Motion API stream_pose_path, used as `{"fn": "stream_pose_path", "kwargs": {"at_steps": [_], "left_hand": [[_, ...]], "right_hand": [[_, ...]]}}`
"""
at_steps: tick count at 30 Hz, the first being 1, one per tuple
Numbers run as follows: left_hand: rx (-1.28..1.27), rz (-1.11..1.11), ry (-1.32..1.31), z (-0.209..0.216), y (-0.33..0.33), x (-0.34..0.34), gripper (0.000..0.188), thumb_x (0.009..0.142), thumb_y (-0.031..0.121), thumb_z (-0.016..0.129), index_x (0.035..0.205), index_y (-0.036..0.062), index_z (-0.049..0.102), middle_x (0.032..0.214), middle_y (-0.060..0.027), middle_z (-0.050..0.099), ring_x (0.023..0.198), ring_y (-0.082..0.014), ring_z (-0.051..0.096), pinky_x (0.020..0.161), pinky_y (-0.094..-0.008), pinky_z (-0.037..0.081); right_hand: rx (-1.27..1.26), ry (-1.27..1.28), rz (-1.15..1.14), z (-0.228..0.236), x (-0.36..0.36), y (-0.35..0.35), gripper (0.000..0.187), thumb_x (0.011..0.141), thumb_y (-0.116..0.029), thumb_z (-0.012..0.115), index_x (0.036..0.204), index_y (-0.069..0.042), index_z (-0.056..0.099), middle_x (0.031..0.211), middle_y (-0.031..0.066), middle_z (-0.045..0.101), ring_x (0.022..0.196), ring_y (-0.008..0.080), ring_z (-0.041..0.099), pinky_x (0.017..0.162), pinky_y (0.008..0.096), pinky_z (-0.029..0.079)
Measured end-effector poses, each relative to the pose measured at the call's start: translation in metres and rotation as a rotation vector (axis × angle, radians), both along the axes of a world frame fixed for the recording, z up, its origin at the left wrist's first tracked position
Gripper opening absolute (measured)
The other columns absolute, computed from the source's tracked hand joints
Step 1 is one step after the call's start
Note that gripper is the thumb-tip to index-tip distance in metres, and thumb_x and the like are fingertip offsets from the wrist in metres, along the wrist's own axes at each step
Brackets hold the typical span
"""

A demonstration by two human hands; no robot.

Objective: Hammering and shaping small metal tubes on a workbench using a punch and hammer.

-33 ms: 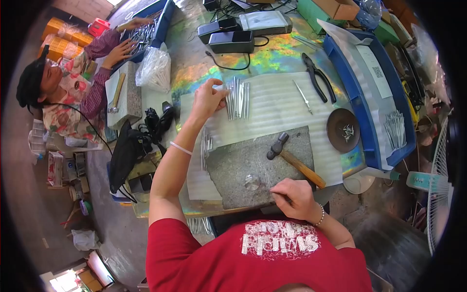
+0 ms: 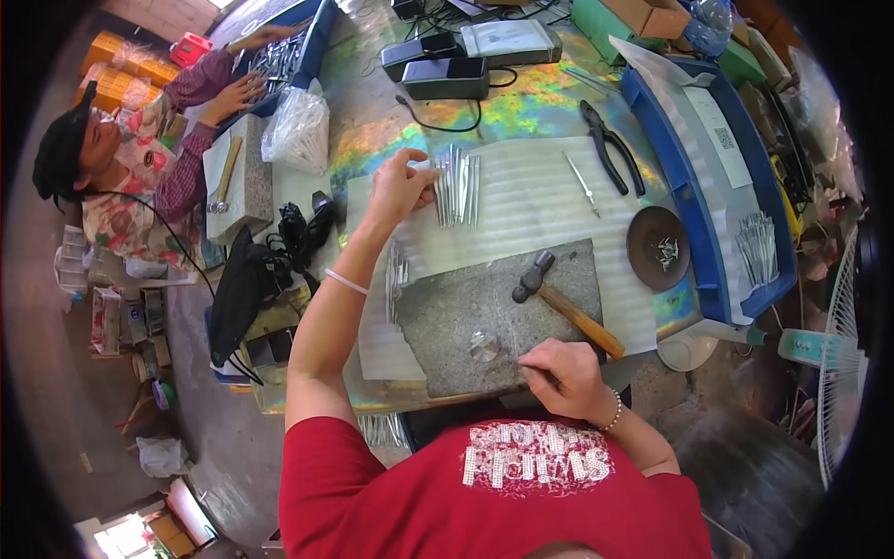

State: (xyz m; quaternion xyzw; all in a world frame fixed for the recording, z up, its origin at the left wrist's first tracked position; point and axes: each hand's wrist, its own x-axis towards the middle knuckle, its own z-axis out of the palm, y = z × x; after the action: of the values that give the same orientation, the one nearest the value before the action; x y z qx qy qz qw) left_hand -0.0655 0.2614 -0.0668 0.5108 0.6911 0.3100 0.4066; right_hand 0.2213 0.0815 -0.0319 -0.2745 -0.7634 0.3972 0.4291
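Note:
My left hand [image 2: 399, 191] is at the left side of a row of thin metal rods [image 2: 457, 189] on a white foam sheet. Its fingers are curled against the nearest rods, and what they pinch is hidden. My right hand [image 2: 563, 374] rests at the near edge of a grey stone slab [image 2: 447, 303], thumb and fingers pressed together; anything in them is too small to make out. A small round metal disc [image 2: 483, 346] lies on the slab left of that hand. A hammer [image 2: 573, 312] with a wooden handle lies across the slab's right side.
Right of the rods are a pointed metal tool [image 2: 582, 184], black-handled pliers [image 2: 611, 149] and a brown dish [image 2: 643, 261] of small metal pieces. A blue tray [image 2: 684, 172] holds more rods. At left, a co-worker [image 2: 140, 168] handles metal parts in another blue tray [image 2: 321, 42].

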Motion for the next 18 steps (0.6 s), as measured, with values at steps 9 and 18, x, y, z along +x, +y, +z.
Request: {"fn": "stream_pose_path", "kwargs": {"at_steps": [9,18], "left_hand": [[0.172,0.005,0.345,0.026,-0.103,-0.031,0.031,0.075,0.010,0.062,0.105,0.0060,0.058,0.079,-0.0105,0.065,0.065,-0.0228,0.064,0.064,-0.0341,0.050],[0.062,-0.086,0.609,0.007,-0.135,-0.042,0.040,0.069,0.007,0.060,0.108,0.0059,0.055,0.071,-0.0104,0.062,0.069,-0.0247,0.062,0.066,-0.0338,0.048]], "right_hand": [[-0.028,-0.028,-0.036,0.003,-0.004,-0.002,0.015,0.073,0.004,0.064,0.086,-0.001,0.059,0.068,0.0114,0.059,0.054,0.0233,0.059,0.049,0.0295,0.046],[-0.065,-0.107,-0.075,0.010,-0.005,-0.011,0.011,0.076,0.005,0.061,0.086,0.000,0.060,0.070,0.0100,0.058,0.051,0.0183,0.056,0.047,0.0271,0.043]]}}
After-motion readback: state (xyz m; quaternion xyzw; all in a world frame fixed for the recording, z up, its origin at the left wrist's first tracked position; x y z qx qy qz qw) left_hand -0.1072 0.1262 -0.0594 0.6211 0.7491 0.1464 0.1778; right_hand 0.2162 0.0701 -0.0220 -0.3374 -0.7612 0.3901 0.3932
